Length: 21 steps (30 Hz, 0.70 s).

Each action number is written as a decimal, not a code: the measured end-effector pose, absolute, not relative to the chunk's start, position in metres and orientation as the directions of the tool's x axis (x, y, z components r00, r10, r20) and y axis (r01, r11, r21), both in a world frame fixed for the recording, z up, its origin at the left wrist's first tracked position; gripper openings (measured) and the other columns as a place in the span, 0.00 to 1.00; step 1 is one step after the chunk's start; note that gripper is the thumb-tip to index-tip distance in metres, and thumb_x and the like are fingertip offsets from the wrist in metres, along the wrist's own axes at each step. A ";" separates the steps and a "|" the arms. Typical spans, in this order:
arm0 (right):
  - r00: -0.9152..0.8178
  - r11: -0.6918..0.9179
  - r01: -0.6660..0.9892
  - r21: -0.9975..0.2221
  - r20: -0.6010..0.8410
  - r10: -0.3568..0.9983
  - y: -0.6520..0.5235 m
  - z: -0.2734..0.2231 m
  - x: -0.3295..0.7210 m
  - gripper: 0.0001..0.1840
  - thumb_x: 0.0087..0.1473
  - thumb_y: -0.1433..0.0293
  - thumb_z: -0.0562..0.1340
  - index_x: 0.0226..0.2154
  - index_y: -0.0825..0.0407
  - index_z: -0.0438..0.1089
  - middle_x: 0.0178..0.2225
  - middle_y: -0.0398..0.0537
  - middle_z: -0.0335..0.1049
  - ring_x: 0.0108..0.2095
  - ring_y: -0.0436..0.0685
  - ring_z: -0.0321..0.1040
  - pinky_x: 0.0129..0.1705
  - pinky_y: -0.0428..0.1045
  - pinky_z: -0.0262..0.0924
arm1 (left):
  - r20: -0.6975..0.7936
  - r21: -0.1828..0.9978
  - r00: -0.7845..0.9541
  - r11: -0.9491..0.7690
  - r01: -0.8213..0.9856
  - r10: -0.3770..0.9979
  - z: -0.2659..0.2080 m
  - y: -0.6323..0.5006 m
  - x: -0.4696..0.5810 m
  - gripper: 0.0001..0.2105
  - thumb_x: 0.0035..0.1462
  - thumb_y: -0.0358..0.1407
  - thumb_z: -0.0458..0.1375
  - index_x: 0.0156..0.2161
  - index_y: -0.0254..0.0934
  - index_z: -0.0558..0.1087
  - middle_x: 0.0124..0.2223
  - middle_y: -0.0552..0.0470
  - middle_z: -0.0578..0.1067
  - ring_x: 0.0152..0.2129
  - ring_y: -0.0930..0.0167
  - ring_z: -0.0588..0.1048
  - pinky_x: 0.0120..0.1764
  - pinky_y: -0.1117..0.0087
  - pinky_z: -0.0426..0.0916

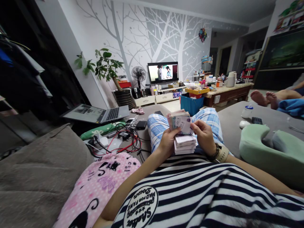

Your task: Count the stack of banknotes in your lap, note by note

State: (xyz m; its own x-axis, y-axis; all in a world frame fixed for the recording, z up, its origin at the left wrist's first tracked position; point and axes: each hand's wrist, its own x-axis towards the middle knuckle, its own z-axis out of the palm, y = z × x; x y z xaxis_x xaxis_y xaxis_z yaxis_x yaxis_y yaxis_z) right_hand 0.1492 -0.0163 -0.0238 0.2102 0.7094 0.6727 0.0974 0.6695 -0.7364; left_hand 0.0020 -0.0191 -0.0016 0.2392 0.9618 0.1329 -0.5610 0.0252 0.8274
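My left hand (169,139) is wrapped around a thick stack of printed paper cards (177,115), held upright above my lap. The front card (183,125) is pale, with dark writing and a purple patch. My right hand (203,136) pinches that front card by its right edge, thumb against fingers. Just below both hands, a second pile of white-edged cards (185,145) rests on my lap against my striped shirt. The print is too small to read. My left fingertips are partly hidden behind the stack.
To the left lie an open laptop (102,114), tangled cables (133,139) and a pink blanket (109,177). On the right are a green neck pillow (253,142), a white mouse (243,124) and another person's bare feet (264,97). A blue bin (191,105) stands beyond my knees.
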 end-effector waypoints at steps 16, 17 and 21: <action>0.099 0.745 0.093 -0.661 0.750 0.654 -0.022 -0.028 0.150 0.16 0.59 0.59 0.64 0.25 0.50 0.68 0.22 0.40 0.63 0.25 0.52 0.57 0.29 0.49 0.54 | 0.082 0.818 0.221 0.061 -0.572 0.972 0.002 -0.016 0.004 0.14 0.51 0.39 0.67 0.40 0.31 0.80 0.37 0.45 0.84 0.43 0.55 0.81 0.48 0.59 0.74; 0.095 0.747 0.090 -0.659 0.752 0.652 -0.022 -0.028 0.150 0.15 0.59 0.60 0.64 0.25 0.50 0.69 0.22 0.40 0.63 0.25 0.52 0.57 0.29 0.49 0.54 | 0.079 0.819 0.213 0.059 -0.571 0.974 0.003 -0.016 0.004 0.13 0.51 0.38 0.66 0.40 0.31 0.80 0.36 0.45 0.84 0.43 0.55 0.81 0.48 0.59 0.74; 0.093 0.746 0.083 -0.661 0.751 0.654 -0.022 -0.027 0.150 0.14 0.59 0.61 0.64 0.26 0.50 0.69 0.23 0.40 0.64 0.26 0.52 0.58 0.30 0.48 0.55 | 0.070 0.823 0.198 0.055 -0.565 0.978 0.002 -0.016 0.003 0.11 0.52 0.38 0.65 0.38 0.32 0.80 0.34 0.46 0.83 0.42 0.56 0.81 0.47 0.59 0.75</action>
